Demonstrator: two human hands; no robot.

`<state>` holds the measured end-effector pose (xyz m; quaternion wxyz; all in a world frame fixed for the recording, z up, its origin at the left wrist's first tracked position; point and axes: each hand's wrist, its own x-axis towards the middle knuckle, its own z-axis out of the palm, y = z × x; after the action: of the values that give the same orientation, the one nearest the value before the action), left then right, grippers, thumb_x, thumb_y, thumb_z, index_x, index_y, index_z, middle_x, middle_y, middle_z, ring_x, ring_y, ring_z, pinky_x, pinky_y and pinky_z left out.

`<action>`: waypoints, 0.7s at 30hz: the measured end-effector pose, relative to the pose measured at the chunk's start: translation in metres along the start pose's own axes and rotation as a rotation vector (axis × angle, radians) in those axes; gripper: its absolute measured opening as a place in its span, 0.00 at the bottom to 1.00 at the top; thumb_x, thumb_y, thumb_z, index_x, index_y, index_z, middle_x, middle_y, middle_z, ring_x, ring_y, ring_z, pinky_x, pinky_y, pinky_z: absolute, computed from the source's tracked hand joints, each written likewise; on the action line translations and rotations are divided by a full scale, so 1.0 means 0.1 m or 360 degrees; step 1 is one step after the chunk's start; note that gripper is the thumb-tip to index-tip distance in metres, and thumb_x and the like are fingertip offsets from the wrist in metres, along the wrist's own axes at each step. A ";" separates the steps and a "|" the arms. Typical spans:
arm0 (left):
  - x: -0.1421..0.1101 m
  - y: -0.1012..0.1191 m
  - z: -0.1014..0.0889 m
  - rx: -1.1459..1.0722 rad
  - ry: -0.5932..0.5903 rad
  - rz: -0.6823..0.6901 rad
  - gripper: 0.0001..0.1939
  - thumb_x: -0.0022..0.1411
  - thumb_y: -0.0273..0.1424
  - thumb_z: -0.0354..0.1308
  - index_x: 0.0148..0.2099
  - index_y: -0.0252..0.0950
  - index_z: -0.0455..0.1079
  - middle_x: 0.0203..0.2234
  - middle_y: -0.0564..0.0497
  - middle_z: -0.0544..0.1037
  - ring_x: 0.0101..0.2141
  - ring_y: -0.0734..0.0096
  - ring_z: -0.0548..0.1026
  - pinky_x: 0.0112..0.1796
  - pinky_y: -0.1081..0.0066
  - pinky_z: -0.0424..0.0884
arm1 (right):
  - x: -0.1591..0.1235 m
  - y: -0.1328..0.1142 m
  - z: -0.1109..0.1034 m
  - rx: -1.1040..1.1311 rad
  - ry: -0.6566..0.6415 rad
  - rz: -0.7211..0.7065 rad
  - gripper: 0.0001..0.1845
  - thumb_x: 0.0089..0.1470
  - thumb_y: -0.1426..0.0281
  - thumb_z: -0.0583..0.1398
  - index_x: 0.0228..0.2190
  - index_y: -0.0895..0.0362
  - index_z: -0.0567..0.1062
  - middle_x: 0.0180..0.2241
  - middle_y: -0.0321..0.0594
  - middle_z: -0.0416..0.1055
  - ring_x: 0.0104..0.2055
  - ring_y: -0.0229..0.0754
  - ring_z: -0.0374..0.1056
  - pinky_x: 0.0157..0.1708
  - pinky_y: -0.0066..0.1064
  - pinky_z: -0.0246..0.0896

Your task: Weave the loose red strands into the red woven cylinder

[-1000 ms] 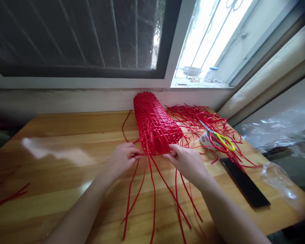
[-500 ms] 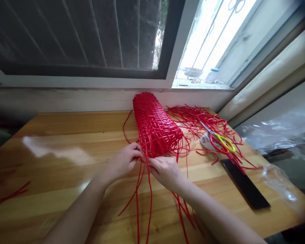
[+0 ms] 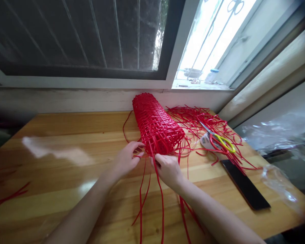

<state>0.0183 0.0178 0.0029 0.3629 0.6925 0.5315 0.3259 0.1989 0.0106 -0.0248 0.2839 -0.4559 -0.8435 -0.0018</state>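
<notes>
A woven red basket (image 3: 156, 123), tube-shaped, lies on its side with its near end facing me. Loose red strands (image 3: 162, 203) trail from that end down across the table. My right hand (image 3: 169, 169) is closed in a pinch on one of these strands, just below the basket's near edge. My left hand (image 3: 129, 157) is beside the left of that edge, its thumb and fingers apart. A bit of red shows between them, too small to make out. The right fingertips are partly hidden.
On the wooden table (image 3: 66, 142), a pile of red strands (image 3: 193, 113) lies at the back right. Scissors (image 3: 225, 142) with yellow and red handles rest over a white roll (image 3: 205, 140). Nearby are a black phone (image 3: 245, 184) and clear plastic (image 3: 279, 183). More strands (image 3: 11, 196) lie left.
The basket's near end has shifted slightly right, and the hanging strands moved right with it. My left fingers have parted; my right hand has moved a little right and closed on a strand.
</notes>
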 end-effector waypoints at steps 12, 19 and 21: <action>0.01 -0.01 0.07 -0.0052 -0.0001 0.0016 0.10 0.58 0.26 0.51 0.43 0.33 0.67 0.39 0.46 0.74 0.39 0.68 0.74 0.44 0.63 0.70 | 0.01 0.01 0.00 -0.0024 0.0005 0.0071 0.13 0.52 0.74 0.53 0.18 0.57 0.65 0.16 0.35 0.68 0.17 0.34 0.60 0.21 0.27 0.43; 0.00 0.03 0.03 -0.0120 0.0001 0.0018 0.12 0.54 0.24 0.54 0.43 0.34 0.65 0.39 0.47 0.74 0.39 0.69 0.73 0.43 0.64 0.70 | 0.00 -0.02 0.03 0.0158 0.0189 -0.0082 0.09 0.56 0.73 0.50 0.37 0.60 0.68 0.19 0.35 0.70 0.19 0.34 0.64 0.23 0.25 0.52; 0.00 0.03 0.00 -0.0109 -0.0017 0.0041 0.13 0.52 0.23 0.55 0.42 0.34 0.65 0.38 0.48 0.73 0.38 0.69 0.72 0.43 0.65 0.69 | -0.02 -0.02 0.03 0.0268 0.0241 -0.0103 0.10 0.56 0.74 0.50 0.40 0.60 0.66 0.20 0.35 0.70 0.20 0.34 0.64 0.24 0.24 0.55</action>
<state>0.0196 0.0175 0.0056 0.3850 0.6882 0.5090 0.3450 0.1968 0.0086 -0.0283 0.3840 -0.4017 -0.8310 0.0254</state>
